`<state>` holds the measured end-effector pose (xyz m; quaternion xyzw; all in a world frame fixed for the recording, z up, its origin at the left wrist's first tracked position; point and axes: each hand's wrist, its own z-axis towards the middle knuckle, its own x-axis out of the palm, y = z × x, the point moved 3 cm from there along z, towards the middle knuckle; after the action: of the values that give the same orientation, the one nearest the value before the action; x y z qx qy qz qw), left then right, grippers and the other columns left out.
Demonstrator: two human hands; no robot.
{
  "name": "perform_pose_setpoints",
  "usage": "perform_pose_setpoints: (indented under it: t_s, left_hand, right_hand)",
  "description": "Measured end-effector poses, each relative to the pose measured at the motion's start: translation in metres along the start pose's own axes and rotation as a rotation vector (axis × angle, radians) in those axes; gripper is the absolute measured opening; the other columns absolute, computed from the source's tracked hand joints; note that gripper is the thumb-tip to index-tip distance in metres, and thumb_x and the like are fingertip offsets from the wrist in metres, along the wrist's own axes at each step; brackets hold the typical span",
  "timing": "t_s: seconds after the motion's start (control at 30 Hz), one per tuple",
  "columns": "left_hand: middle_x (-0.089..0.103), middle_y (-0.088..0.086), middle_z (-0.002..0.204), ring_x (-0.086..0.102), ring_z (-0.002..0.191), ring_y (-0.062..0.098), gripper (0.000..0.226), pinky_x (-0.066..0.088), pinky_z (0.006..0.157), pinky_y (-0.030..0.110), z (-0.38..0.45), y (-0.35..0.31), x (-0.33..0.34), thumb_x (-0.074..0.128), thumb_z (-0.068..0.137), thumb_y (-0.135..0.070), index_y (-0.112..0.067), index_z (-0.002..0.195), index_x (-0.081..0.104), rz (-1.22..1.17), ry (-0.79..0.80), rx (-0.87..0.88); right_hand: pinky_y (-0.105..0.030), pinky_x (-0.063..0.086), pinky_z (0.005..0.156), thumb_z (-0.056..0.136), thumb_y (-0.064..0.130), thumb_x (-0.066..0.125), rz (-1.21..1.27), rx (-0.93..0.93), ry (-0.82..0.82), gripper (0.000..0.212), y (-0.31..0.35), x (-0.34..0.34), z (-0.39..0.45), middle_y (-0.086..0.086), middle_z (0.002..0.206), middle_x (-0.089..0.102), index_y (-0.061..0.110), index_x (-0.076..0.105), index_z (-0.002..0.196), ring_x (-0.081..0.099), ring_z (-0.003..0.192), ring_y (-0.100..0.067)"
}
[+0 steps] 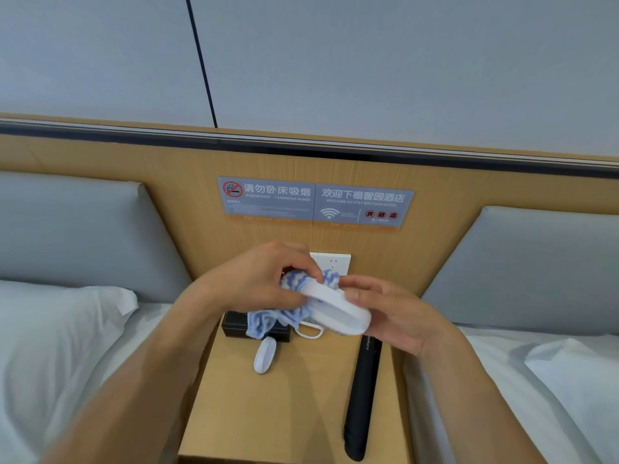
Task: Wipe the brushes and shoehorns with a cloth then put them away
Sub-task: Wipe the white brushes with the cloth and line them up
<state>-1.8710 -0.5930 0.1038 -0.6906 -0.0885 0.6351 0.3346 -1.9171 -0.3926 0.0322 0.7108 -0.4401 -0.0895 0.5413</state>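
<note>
Above the wooden nightstand (301, 406), my right hand (398, 316) grips a large white brush (338, 311) by its right end. My left hand (264, 279) presses a blue-and-white cloth (294, 283) against the brush's left end, and part of the cloth hangs down below. The brush's white loop (311, 331) dangles under it. A small white oval brush (264, 354) lies on the nightstand beneath my hands. On the right side of the nightstand, a long black shoehorn (361, 400) lies lengthwise.
A black box (234, 324) stands at the back of the nightstand, partly hidden by the cloth. Beds with white sheets and pillows (60, 316) flank the nightstand on both sides. A wall socket (333, 262) and two grey signs (315, 204) are on the wooden headboard panel behind.
</note>
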Motion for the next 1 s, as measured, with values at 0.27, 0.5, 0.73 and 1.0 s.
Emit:
perform_pose_setpoints:
  t_s: [0.27,0.5,0.73,1.0]
  left_hand:
    - [0.062,-0.007,0.095,0.058,0.08,0.007,0.03,0.043,0.068,0.019,0.014,-0.011,0.002,0.076,0.08,-0.017,-0.024,0.109,0.074,0.03,-0.324,-0.04]
    - [0.054,0.009,0.099,0.056,0.082,0.023,0.025,0.039,0.068,0.024,0.008,-0.022,0.04,0.064,0.092,-0.01,-0.005,0.116,0.069,0.045,-0.545,-0.148]
    - [0.049,0.008,0.1,0.044,0.069,0.013,0.024,0.034,0.064,0.015,-0.004,-0.033,0.05,0.05,0.096,0.001,-0.007,0.108,0.069,0.038,-0.425,0.001]
    - [0.045,-0.002,0.099,0.048,0.084,0.01,0.026,0.039,0.073,0.021,-0.009,-0.024,0.032,0.054,0.096,-0.001,-0.011,0.112,0.072,-0.041,-0.108,0.123]
  right_hand:
    - [-0.046,0.057,0.089,0.072,0.022,0.081,-0.104,-0.096,0.073,0.062,0.011,0.014,0.002,-0.023,0.124,0.066,0.02,0.063,0.13,0.067,0.106,-0.031]
    - [-0.051,0.058,0.086,0.073,0.018,0.078,-0.007,-0.174,-0.089,0.061,0.01,0.016,0.003,-0.026,0.12,0.068,0.022,0.061,0.132,0.069,0.1,-0.036]
    - [-0.046,0.06,0.075,0.079,0.019,0.073,0.044,-0.222,-0.133,0.039,0.012,0.012,0.002,-0.022,0.117,0.07,0.019,0.072,0.118,0.071,0.097,-0.036]
    - [-0.044,0.059,0.073,0.074,0.017,0.077,0.047,-0.218,-0.154,0.047,0.015,-0.002,0.002,-0.018,0.115,0.072,0.019,0.07,0.12,0.072,0.092,-0.03]
